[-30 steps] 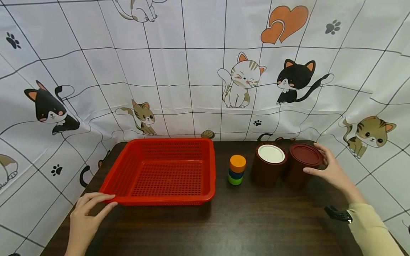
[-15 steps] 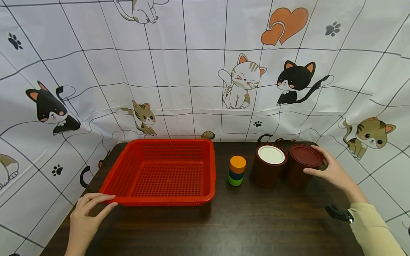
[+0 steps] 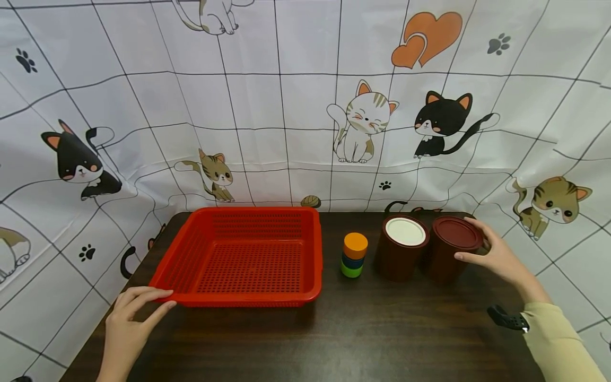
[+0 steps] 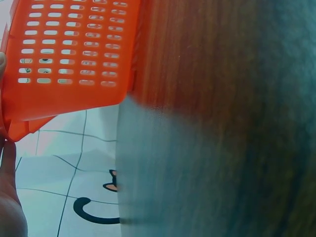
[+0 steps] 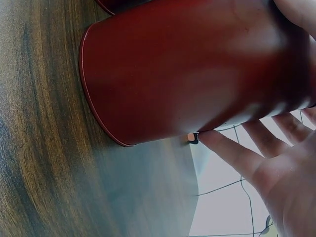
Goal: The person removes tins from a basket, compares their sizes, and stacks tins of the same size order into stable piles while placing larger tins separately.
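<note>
A red plastic basket [image 3: 258, 298] with slotted sides sits on the dark wooden table at the left. My left hand [image 3: 128, 323] pinches the rim at its front left corner, thumb below and fingers above. At the right stands a dark red canister [image 3: 446, 265] with a matching lid, upright on the table. My right hand [image 3: 496, 257] holds it near the top from the right side, thumb at the front and fingers round the back. In the right wrist view the fingers [image 5: 237, 153] lie along the wall of this canister.
A similar dark red canister [image 3: 398, 262] with a white lid centre stands just left of the held one. Beside it is a small stack of orange, blue and green pieces [image 3: 355, 246]. A cat-print sheet [image 3: 305, 106] hangs behind and around the table [image 3: 343, 339].
</note>
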A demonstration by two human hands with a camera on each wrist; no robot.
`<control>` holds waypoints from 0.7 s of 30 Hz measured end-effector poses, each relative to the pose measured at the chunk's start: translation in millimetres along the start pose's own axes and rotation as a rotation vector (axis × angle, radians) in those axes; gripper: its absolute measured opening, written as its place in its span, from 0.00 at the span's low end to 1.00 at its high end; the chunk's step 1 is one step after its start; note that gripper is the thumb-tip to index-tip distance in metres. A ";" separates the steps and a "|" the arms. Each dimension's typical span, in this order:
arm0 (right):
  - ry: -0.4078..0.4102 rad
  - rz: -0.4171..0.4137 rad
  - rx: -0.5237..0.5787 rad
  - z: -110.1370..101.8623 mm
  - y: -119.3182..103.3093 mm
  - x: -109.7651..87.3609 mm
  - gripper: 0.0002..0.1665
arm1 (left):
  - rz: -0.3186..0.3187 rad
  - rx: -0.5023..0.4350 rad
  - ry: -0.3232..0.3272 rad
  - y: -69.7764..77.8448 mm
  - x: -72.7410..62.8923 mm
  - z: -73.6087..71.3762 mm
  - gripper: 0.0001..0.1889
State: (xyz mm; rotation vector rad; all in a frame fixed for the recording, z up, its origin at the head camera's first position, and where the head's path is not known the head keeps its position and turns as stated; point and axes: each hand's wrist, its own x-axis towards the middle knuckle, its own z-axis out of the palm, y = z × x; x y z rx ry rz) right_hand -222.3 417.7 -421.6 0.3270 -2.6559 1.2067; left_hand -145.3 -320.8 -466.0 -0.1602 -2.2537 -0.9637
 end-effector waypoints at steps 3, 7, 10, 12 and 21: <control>-0.002 0.002 -0.001 -0.4 0.6 0.0 0.54 | 0.002 0.002 0.001 0.1 -0.1 0.8 0.23; -0.003 0.004 0.005 -0.9 0.9 0.2 0.54 | 0.003 0.010 0.005 -0.3 0.0 2.2 0.23; -0.007 0.010 0.006 -1.1 0.7 0.2 0.54 | 0.005 0.010 0.007 -0.1 0.2 2.8 0.24; -0.009 0.011 0.007 -1.0 0.6 0.1 0.54 | 0.010 0.008 0.008 0.3 0.4 2.8 0.24; -0.026 0.020 0.000 -1.7 2.4 1.1 0.55 | 0.113 0.048 0.010 4.2 4.2 -1.4 0.25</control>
